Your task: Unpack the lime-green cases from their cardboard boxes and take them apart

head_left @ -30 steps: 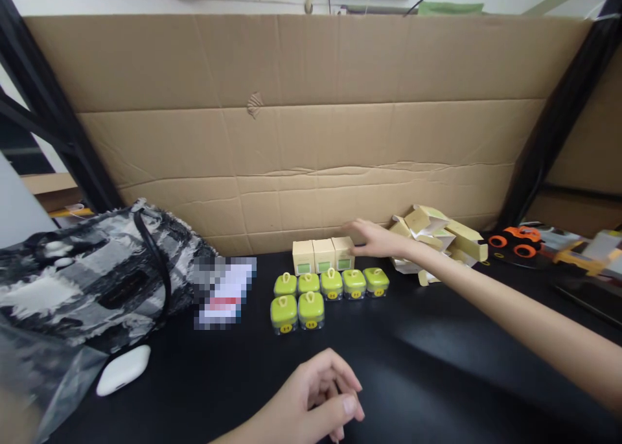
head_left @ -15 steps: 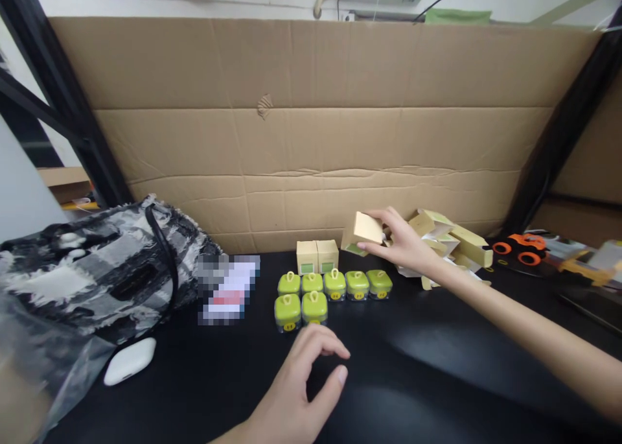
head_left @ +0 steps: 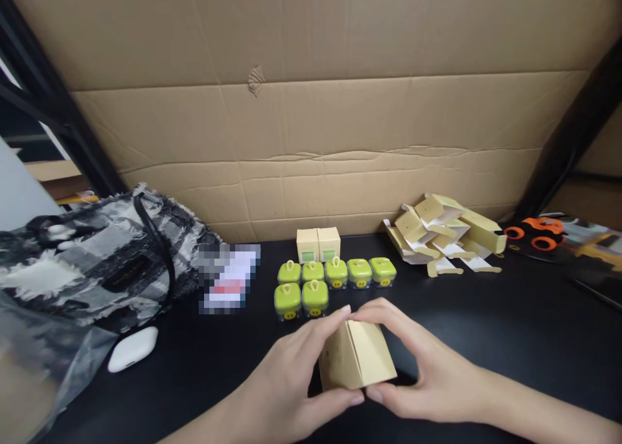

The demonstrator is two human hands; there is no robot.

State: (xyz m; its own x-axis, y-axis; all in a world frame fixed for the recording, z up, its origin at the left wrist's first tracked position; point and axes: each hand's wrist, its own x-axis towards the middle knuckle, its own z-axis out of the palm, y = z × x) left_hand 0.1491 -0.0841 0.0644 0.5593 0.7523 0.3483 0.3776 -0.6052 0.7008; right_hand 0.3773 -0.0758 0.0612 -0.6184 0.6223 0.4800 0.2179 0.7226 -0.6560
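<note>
Close in front of me, a small cream cardboard box is held between both hands, tilted with a flap side facing up. My left hand grips it from the left, thumb low and fingertips on its far edge. On the other side, my right hand has its fingers at the top edge and its thumb at the near lower edge. Just beyond stand several small green-lidded containers with loop handles, in two rows. Two closed cream boxes with green labels sit behind them.
A heap of opened cream boxes lies at the back right, near an orange-wheeled toy vehicle. To the left are a black-and-white fabric bag, a white case and a blurred-out paper. A cardboard panel closes off the back.
My right hand has brought the box from beside the heap toward me. My left hand, empty before, has closed on it too. The view has tipped downward.
</note>
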